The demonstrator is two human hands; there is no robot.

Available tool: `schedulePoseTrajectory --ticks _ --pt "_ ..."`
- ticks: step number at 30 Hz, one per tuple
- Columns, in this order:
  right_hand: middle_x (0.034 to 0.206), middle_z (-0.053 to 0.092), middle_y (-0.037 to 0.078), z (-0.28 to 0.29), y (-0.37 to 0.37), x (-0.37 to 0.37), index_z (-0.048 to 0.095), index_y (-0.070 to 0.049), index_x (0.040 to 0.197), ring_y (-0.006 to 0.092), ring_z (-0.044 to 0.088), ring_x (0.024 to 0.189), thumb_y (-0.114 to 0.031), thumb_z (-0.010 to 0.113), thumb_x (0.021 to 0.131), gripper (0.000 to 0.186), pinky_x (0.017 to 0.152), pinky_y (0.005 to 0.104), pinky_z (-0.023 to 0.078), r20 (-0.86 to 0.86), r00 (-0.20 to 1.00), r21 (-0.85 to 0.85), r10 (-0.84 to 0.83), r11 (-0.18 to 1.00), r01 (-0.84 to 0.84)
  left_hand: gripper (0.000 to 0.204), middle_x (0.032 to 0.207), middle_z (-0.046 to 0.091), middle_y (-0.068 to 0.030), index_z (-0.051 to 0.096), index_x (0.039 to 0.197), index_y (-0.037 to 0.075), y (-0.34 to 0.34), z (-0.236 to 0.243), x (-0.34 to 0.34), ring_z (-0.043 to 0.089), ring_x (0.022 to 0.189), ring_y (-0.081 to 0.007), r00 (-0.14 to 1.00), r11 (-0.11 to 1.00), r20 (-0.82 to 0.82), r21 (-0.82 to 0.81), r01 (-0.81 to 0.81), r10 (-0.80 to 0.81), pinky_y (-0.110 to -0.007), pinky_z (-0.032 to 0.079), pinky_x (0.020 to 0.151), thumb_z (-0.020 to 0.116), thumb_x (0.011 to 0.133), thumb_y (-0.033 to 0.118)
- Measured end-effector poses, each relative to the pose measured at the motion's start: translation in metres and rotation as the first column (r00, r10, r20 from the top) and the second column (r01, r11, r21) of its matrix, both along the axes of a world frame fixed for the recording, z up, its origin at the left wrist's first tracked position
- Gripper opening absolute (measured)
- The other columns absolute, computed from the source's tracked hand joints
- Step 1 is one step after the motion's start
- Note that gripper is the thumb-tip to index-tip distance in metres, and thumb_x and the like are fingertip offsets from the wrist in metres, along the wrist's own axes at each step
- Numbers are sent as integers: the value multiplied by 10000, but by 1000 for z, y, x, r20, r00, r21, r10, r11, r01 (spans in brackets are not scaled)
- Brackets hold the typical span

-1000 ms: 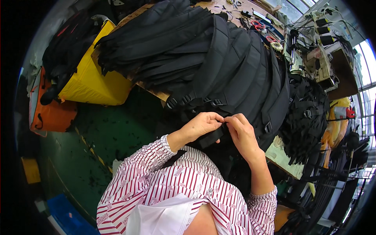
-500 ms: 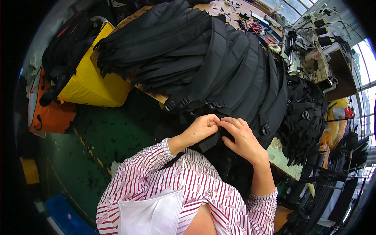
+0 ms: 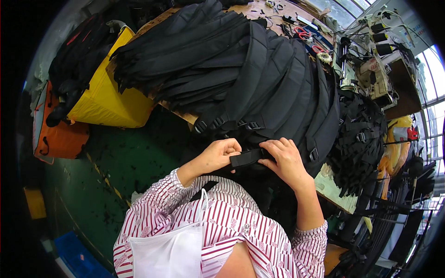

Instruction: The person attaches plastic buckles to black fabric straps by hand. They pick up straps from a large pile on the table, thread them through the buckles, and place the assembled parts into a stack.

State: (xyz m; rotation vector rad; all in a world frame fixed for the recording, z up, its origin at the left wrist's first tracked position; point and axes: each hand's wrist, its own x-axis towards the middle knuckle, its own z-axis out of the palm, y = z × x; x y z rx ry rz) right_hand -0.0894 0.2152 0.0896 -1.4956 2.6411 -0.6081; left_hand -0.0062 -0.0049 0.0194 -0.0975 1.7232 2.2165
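Note:
A short piece of black webbing strap [image 3: 245, 159] is stretched between my two hands. My left hand [image 3: 215, 156] is closed at its left end, fingers curled. My right hand [image 3: 283, 160] pinches the other end between thumb and fingertips; whether a buckle sits in that pinch is hidden. Just beyond my hands lies a large pile of black padded shoulder straps [image 3: 254, 69], the kind used on backpacks. Black plastic buckles [image 3: 254, 125] show along the pile's near edge.
A yellow fabric bin [image 3: 113, 102] and an orange bag [image 3: 60, 134] stand left. Red-handled scissors [image 3: 302, 32] lie on the wooden table at the back. Black webbing pieces with buckles [image 3: 359, 139] are heaped right, near a sewing machine [image 3: 378, 78]. A blue crate [image 3: 79, 255] is lower left.
My hands were close together at the fingertips. Now they are farther apart, my left hand having moved left and slightly nearer me, and the strap shows between them.

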Motion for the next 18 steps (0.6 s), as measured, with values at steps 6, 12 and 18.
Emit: schedulePoseTrajectory --ticks 6,12,18 --pt "1043 639 62 1 -1 1 637 -57 1078 246 552 919 -276 768 712 446 846 351 415 43 999 51 -32 998 30 102 789 631 -45 591 968 -4 -30 11 -25 600 687 -90 917 945 -276 -77 -318 287 -231 487 627 581 924 87" --pt "1029 638 73 -6 -2 4 641 -59 1065 257 551 926 -283 759 728 421 848 361 415 5 998 43 -66 997 66 557 1229 556 -111 503 1286 97 -36 -4 -83 535 1104 -266 706 357 -706 -644 -677 65 -398 412 955 720 803 267" --pt "1000 629 64 -9 -1 4 638 -58 1047 246 547 910 -291 746 747 395 813 355 408 -45 997 10 -55 998 56 684 1374 440 -178 431 1364 119 -15 -8 -98 429 1243 -357 804 262 -592 -784 -563 -45 -462 358 1007 714 753 242"
